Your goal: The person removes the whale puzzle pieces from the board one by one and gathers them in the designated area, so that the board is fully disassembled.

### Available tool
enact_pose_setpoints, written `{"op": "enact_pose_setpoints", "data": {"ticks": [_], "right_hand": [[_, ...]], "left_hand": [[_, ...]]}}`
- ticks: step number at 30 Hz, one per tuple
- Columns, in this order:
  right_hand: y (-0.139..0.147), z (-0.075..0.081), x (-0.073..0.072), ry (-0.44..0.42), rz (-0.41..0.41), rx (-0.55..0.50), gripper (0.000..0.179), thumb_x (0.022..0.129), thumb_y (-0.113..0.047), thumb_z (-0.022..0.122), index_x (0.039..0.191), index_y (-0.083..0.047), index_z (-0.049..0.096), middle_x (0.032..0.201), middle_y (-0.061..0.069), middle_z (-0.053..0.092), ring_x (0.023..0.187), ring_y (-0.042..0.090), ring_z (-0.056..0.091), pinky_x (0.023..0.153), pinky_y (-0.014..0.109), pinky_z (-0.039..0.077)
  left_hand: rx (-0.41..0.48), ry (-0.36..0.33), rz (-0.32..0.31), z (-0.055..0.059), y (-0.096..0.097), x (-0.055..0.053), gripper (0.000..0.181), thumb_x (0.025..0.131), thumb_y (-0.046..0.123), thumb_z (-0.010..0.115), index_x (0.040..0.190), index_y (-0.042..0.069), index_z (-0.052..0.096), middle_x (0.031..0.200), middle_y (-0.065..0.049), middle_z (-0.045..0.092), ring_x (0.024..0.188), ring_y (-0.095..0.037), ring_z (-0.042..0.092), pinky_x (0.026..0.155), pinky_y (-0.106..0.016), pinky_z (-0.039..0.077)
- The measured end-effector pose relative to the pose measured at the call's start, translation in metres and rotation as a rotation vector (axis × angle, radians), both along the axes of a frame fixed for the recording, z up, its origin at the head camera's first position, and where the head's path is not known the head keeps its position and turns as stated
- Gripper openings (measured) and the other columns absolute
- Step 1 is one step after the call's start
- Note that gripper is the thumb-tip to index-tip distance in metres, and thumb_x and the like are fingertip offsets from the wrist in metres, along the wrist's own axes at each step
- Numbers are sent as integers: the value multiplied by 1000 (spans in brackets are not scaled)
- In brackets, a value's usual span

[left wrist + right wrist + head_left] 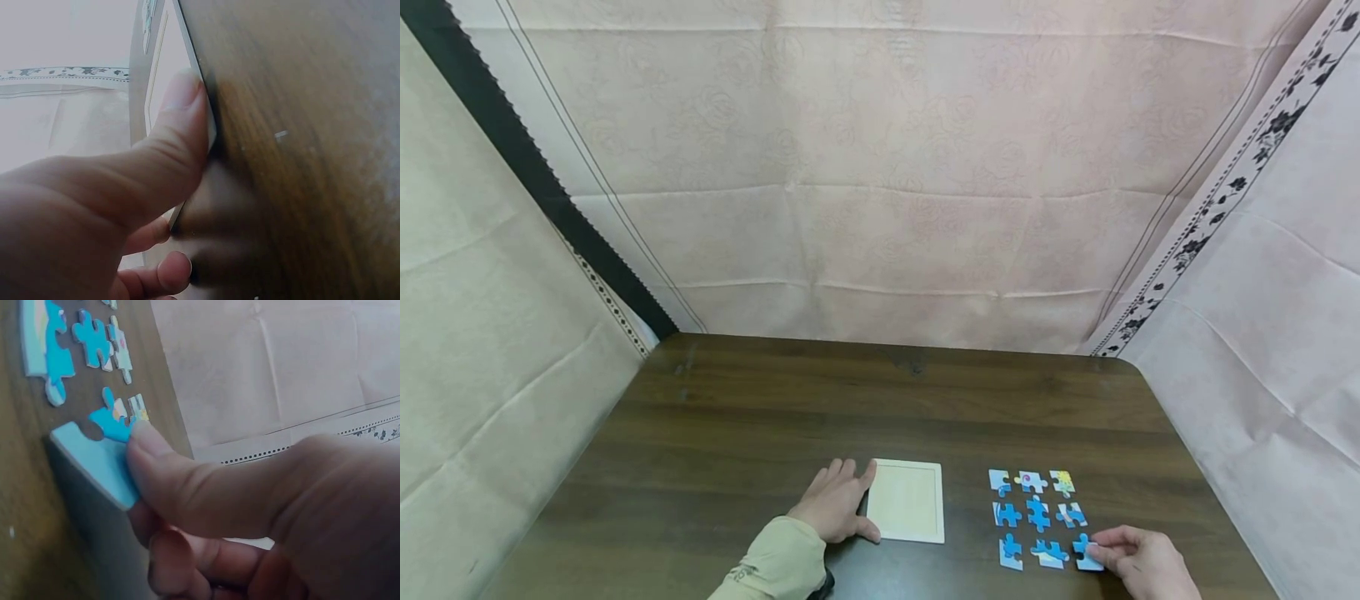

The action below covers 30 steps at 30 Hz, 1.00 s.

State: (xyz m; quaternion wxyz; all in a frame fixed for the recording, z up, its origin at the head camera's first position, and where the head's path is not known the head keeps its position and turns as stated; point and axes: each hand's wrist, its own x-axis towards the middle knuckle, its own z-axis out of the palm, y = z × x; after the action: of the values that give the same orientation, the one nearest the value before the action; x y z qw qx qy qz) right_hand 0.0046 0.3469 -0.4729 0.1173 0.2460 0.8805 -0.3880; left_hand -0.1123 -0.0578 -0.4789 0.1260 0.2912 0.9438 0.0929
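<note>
A pale square puzzle tray (907,502) with a raised border lies flat on the brown table. My left hand (835,502) touches its left side, thumb over the near left corner and index finger at the far left corner. In the left wrist view the thumb (178,109) lies on the tray's border. My right hand (1144,560) pinches a blue and white jigsaw piece (94,459) at its right edge, between thumb and fingers. This piece is at the near right corner of a grid of loose jigsaw pieces (1038,514). Fingertips under the piece are partly hidden.
The dark wooden table (737,417) reaches back to a pale cloth backdrop (887,167). Cloth side panels (1277,317) slope along both sides. Several puzzle pieces stand in three rows, right of the tray, with small gaps between them.
</note>
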Motion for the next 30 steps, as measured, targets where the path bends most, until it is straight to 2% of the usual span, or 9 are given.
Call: {"op": "enact_pose_setpoints", "data": {"ticks": [15, 22, 30], "right_hand": [[6, -16, 0, -63, -2, 57, 41, 76, -42, 80, 92, -5, 73, 76, -1, 68, 73, 16, 63, 70, 45, 46], [1, -12, -1, -63, -12, 84, 29, 82, -30, 78, 90, -3, 72, 74, 0, 68, 71, 16, 63, 71, 47, 46], [-1, -11, -2, -85, -38, 73, 31, 83, -31, 78, 92, -2, 71, 75, 0, 65, 72, 17, 60, 69, 44, 45]], "left_hand": [[1, 7, 2, 0, 0, 0, 100, 68, 59, 78, 147, 8, 43, 106, -11, 52, 98, -26, 44, 82, -36, 37], [4, 1, 6, 0, -1, 1, 99, 68, 58, 78, 147, 8, 43, 106, -11, 52, 99, -26, 43, 83, -36, 37], [-6, -32, 16, -2, 0, -1, 100, 70, 59, 77, 148, 9, 41, 108, -12, 52, 100, -26, 44, 84, -37, 37]]}}
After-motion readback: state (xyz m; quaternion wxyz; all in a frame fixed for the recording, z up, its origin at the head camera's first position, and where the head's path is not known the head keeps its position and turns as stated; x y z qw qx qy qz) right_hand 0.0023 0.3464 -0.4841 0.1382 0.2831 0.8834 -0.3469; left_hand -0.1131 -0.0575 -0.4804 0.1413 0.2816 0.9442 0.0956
